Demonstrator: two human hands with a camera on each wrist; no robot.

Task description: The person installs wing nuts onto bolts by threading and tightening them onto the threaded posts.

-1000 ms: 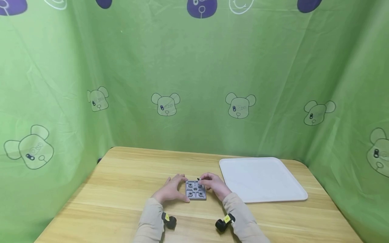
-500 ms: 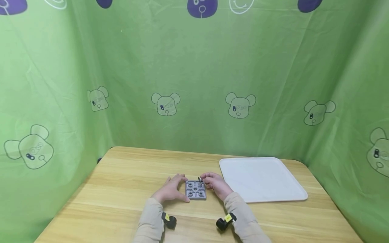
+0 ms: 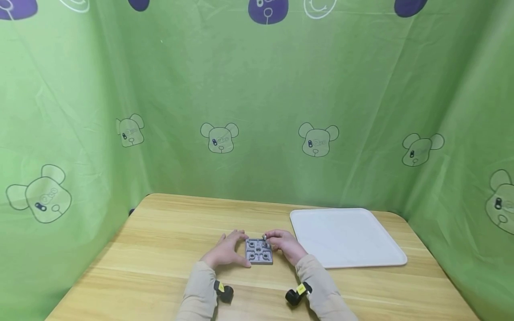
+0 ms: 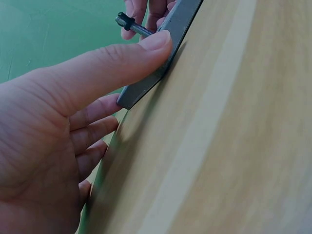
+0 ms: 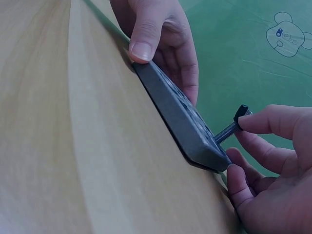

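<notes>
A square grey metal plate (image 3: 259,256) with recesses and round holes lies on the table. From its far right corner rises a threaded bolt (image 5: 225,132), which carries a small black nut (image 5: 240,115) near its top. My left hand (image 3: 226,252) grips the plate's left side, with the thumb at the near corner and fingers at the far one. My right hand (image 3: 285,244) pinches the black nut between its upper digits. Lower fingers of that hand touch the plate's corner in the right wrist view. The bolt's foot is partly hidden.
A white rectangular tray (image 3: 345,236) lies to the right of my right hand on the wood-grain table (image 3: 180,223). Green curtains (image 3: 265,178) with bear prints hang behind the table and at both sides. Each sleeve carries a black wrist camera (image 3: 295,296).
My right fingers drew back slightly from the black nut, then came onto it again, and the nut's angle differs. My left hand and the plate stay in place.
</notes>
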